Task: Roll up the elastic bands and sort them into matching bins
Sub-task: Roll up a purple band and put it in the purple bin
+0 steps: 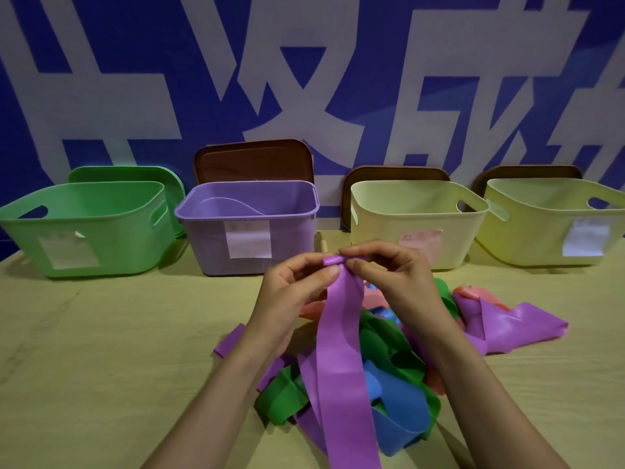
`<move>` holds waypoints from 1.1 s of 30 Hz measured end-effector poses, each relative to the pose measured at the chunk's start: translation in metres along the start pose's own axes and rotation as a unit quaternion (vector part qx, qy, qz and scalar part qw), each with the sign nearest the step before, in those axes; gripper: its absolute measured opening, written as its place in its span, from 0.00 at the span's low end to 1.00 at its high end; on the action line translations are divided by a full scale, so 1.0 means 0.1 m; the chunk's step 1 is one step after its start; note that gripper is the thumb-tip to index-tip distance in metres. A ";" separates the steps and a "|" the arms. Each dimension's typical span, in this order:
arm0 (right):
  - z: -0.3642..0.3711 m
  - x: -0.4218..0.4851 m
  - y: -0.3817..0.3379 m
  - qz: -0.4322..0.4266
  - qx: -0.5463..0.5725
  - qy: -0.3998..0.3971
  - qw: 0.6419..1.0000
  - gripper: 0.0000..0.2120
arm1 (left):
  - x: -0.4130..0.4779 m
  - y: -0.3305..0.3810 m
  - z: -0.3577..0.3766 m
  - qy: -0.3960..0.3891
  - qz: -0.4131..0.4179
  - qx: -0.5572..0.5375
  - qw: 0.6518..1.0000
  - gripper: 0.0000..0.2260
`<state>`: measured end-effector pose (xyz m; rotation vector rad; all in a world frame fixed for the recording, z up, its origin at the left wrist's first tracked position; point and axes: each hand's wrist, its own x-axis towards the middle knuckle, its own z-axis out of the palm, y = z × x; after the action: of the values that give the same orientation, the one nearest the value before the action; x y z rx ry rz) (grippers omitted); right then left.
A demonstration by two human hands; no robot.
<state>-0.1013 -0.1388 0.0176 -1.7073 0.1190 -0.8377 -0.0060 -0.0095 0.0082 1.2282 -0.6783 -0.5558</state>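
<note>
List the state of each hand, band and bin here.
purple band, barely rolled, rest hanging loose.
left hand, pinching its rolled end.
right hand, pinching the same end.
band pile, loose and tangled on the table.
green bin, open, lid leaning behind.
purple bin, open, lid leaning behind.
pink-label yellow bin, open, lid behind.
white-label yellow bin, open, lid behind.

Nothing can be read: the paper labels (248,238) on the green bin (115,242), purple bin (206,245), cream bin (378,238) and far-right yellow bin (527,238) are blurred, and the big white characters (101,106) on the blue wall (378,62) are cropped.
</note>
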 end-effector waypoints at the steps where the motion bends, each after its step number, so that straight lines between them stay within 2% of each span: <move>1: 0.00 0.00 0.00 -0.002 0.002 0.000 1.000 0.12 | -0.01 0.00 0.01 0.002 0.004 -0.003 1.000 0.08; 5: 0.02 0.00 0.01 0.002 0.001 -0.015 1.000 0.13 | 0.00 0.00 0.04 0.037 0.035 0.013 0.999 0.05; 10: -0.01 -0.01 -0.02 0.050 0.044 -0.047 0.997 0.10 | 0.02 -0.05 0.00 0.057 0.096 0.110 0.988 0.04; 14: 0.02 -0.01 -0.02 0.082 0.018 -0.054 0.995 0.15 | 0.01 -0.07 0.00 0.070 0.134 0.153 0.977 0.05; 17: 0.03 0.00 -0.03 0.068 -0.016 -0.043 0.997 0.10 | 0.00 -0.07 0.01 0.082 0.142 0.168 0.972 0.06; 20: 0.01 0.00 -0.03 0.048 -0.013 -0.034 0.998 0.06 | 0.00 -0.06 0.02 0.068 0.089 0.119 0.987 0.07; 24: 0.01 0.00 -0.01 0.043 0.017 -0.028 0.999 0.05 | 0.01 -0.01 0.03 0.041 -0.024 -0.030 0.998 0.11; 30: 0.00 0.01 0.02 0.028 0.027 -0.014 0.999 0.07 | -0.01 0.04 0.06 0.021 -0.027 -0.083 0.996 0.10; 33: 0.00 0.01 0.03 0.021 0.023 -0.020 0.999 0.08 | 0.01 0.02 0.04 0.043 0.010 -0.052 0.998 0.09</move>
<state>-0.0997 -0.1399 0.0153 -1.6721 0.1088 -0.7692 -0.0085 -0.0127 0.0109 1.1399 -0.5803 -0.5128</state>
